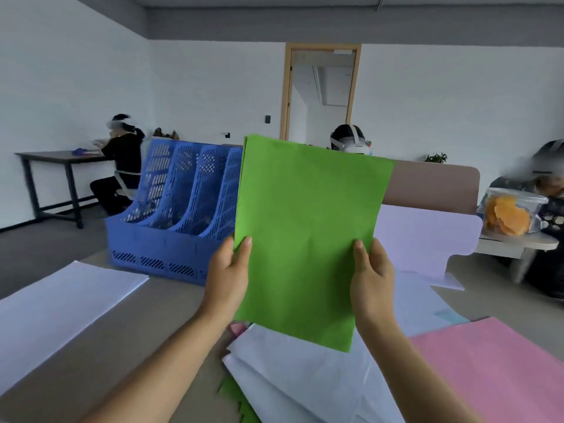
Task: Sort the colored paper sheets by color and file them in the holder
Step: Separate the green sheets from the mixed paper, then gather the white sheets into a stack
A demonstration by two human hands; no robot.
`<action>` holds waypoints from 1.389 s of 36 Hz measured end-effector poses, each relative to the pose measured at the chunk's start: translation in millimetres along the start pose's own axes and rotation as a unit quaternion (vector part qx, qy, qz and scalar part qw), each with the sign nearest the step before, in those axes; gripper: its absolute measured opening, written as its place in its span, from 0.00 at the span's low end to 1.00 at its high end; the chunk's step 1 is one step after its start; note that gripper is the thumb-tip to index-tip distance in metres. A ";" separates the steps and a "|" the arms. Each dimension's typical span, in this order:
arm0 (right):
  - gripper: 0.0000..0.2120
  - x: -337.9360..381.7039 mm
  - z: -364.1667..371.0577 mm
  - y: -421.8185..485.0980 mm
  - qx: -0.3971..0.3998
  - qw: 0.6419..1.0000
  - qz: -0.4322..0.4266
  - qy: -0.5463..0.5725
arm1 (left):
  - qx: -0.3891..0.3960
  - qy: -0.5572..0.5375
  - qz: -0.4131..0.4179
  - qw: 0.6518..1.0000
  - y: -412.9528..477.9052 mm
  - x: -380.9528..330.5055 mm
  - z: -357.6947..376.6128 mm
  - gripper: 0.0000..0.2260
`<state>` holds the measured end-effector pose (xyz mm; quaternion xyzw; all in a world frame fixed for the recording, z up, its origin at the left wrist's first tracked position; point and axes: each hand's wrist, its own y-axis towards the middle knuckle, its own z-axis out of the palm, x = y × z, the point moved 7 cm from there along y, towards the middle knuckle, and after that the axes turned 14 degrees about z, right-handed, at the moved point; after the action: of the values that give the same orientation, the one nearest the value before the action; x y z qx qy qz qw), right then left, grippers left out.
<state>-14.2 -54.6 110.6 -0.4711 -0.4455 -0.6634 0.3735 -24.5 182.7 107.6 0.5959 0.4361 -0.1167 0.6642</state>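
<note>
Head view: the left hand (227, 270) and the right hand (370, 274) hold the green paper (308, 233) upright above the table (171, 306), one at each lower side edge; each thumb lies flat on the near face, while the other fingers are hidden behind the sheet, so the pinch shows only from the front. A second green edge peeks out along the left side, though the number of sheets cannot be told. The blue holder (171, 248) stands on the table just behind and left of the green paper, its right end covered by it; whether its slots hold anything is hard to make out through the perforated walls. White sheets (305, 377) lie loosely under the hands, with a jagged green scrap (241, 404) cut off by the bottom edge; a white stack (61, 303) lies at the left, pink sheets (494, 370) at the right, lilac sheets (424, 236) beyond; a clear bag (506, 215) of orange pieces is blurred.
</note>
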 end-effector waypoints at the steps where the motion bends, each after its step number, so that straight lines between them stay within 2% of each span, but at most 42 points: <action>1: 0.09 -0.8 13.2 -2.4 0.016 1.000 0.004 -0.005 | 0.000 0.027 0.004 1.000 3.1 -1.7 -17.1 0.07; 2: 0.08 -1.2 26.7 -5.6 0.032 0.999 0.011 -0.015 | 0.008 0.060 0.000 0.998 7.3 0.2 -33.4 0.06; 4: 0.07 -9.4 56.7 -11.2 0.069 0.995 0.040 -0.051 | 0.018 0.138 -0.038 0.989 15.2 13.3 -69.0 0.17; 5: 0.06 -14.9 71.3 -16.0 0.087 0.992 0.055 -0.071 | 0.031 0.172 -0.060 0.983 17.6 22.2 -86.4 0.18; 11: 0.08 -69.3 140.7 -59.0 0.178 0.954 0.170 -0.173 | 0.081 0.297 -0.169 0.936 -10.7 90.7 -179.1 0.03; 13: 0.10 -84.2 153.9 -80.2 0.220 0.934 0.215 -0.182 | 0.101 0.334 -0.191 0.917 -25.6 108.0 -200.3 0.06; 16: 0.07 -103.2 167.6 -108.6 0.285 0.897 0.282 -0.186 | 0.133 0.394 -0.216 0.883 -43.4 123.5 -222.1 0.08; 20: 0.09 -126.6 175.6 -121.6 0.308 0.865 0.345 -0.194 | 0.141 0.439 -0.258 0.849 -54.5 151.3 -242.5 0.07; 24: 0.11 -138.6 177.7 -120.0 0.306 0.846 0.386 -0.203 | 0.141 0.439 -0.261 0.848 -50.2 163.1 -245.0 0.06; 30: 0.16 -146.0 181.6 -117.1 0.332 0.810 0.411 -0.255 | 0.133 0.479 -0.254 0.830 -37.2 148.7 -236.4 0.12; 33: 0.17 -144.0 184.4 -116.1 0.346 0.806 0.408 -0.255 | 0.136 0.496 -0.242 0.823 -33.7 150.6 -234.3 0.12; 36: 0.17 -140.4 184.9 -114.6 0.358 0.804 0.402 -0.252 | 0.142 0.515 -0.225 0.815 -30.4 149.7 -231.2 0.06; 37: 0.16 -137.1 184.4 -114.0 0.361 0.802 0.401 -0.257 | 0.139 0.521 -0.215 0.814 -29.2 148.5 -229.9 0.02; 41: 0.14 -123.8 175.3 -97.8 0.351 0.814 0.389 -0.252 | 0.141 0.521 -0.174 0.824 -22.6 136.6 -207.0 0.11; 46: 0.09 -100.9 145.3 -63.3 0.329 0.851 0.351 -0.211 | 0.172 0.459 -0.098 0.866 -2.2 106.9 -135.2 0.09; 50: 0.09 -83.4 102.4 -34.0 0.290 0.874 0.299 -0.250 | 0.225 0.357 -0.044 0.906 2.7 82.8 -52.2 0.07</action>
<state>7.7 59.3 39.0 -0.6027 -0.5343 -0.2211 0.5499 3.5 260.2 54.7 0.7116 0.6320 -0.0209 0.3064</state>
